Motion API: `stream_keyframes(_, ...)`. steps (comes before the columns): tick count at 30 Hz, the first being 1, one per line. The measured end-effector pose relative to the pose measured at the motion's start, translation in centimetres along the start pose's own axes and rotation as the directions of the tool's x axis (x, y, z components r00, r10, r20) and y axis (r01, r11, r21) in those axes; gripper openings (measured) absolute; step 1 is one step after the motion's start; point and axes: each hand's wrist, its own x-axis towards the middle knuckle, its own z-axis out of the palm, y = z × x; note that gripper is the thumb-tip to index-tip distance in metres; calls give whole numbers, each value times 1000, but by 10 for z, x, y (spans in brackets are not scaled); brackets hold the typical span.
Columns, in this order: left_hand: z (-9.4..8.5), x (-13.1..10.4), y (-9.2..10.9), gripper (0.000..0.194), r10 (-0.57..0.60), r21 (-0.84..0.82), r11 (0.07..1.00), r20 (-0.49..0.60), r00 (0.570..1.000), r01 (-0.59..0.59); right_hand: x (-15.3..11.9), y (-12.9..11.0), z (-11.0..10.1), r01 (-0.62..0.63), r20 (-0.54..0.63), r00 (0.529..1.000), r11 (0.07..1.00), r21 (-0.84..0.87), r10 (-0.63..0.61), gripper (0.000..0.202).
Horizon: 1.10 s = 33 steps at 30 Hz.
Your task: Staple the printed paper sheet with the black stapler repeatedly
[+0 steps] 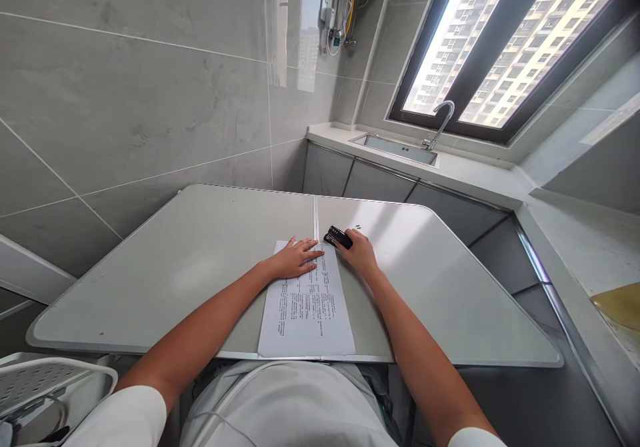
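A printed sheet of paper (307,327), perhaps a stack, lies on the folding table (225,220) in front of me, its lower edge near the table's front edge. My left hand (295,259) rests flat on the upper part of the paper with its fingers spread, pointing right. My right hand (359,252) is closed around the rear of a black stapler (338,236). The stapler's front end points left, close to the paper's upper right corner. Whether its jaws touch the paper, I cannot tell.
Small dark bits (358,227) lie on the table just beyond my right hand. At the lower left stands a white basket (55,367) with things in it. Behind the table are a counter (480,175), a sink (395,147) and a faucet (443,120). A tiled wall (150,100) rises at left.
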Motion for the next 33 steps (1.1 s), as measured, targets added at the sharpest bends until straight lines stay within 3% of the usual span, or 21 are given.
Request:
stream_keyframes(6, -3, 1, -2, 48, -7, -57, 998, -67, 998, 3, 1, 10, 6, -176, -57, 983, 983, -49, 173, 24)
stream_keyframes(11, -7, 1, -4, 36, -29, -232, 973, -177, 984, -13, 3, 18, 6, -240, 30, 970, 970, -33, 241, 21)
stream_keyframes(13, -6, 2, -5, 31, -22, -296, 954, -216, 976, -44, 3, 14, 3, -204, -35, 978, 979, -21, 204, 23)
stream_keyframes(16, -4, 2, -7, 19, -14, -340, 937, -277, 961, -84, 3, 1, -1, -45, -172, 984, 999, -1, 44, 26)
stream_keyframes(19, -4, 3, -8, 27, -42, -362, 927, -363, 931, -99, 3, -15, 0, 135, -69, 989, 987, 92, -129, 22)
stream_keyframes(22, -8, 2, -8, 34, -38, -370, 917, -446, 894, -145, 1, -25, 5, 224, 35, 971, 953, 204, -235, 23)
stream_keyframes(27, -12, 0, -6, 34, 7, -338, 916, -528, 849, -217, 0, -25, 10, 172, 55, 977, 910, 378, -208, 25)
stream_keyframes(33, -11, 1, -7, 33, 31, -316, 918, -545, 838, -240, -1, -23, 11, 84, 61, 989, 846, 527, -136, 23)
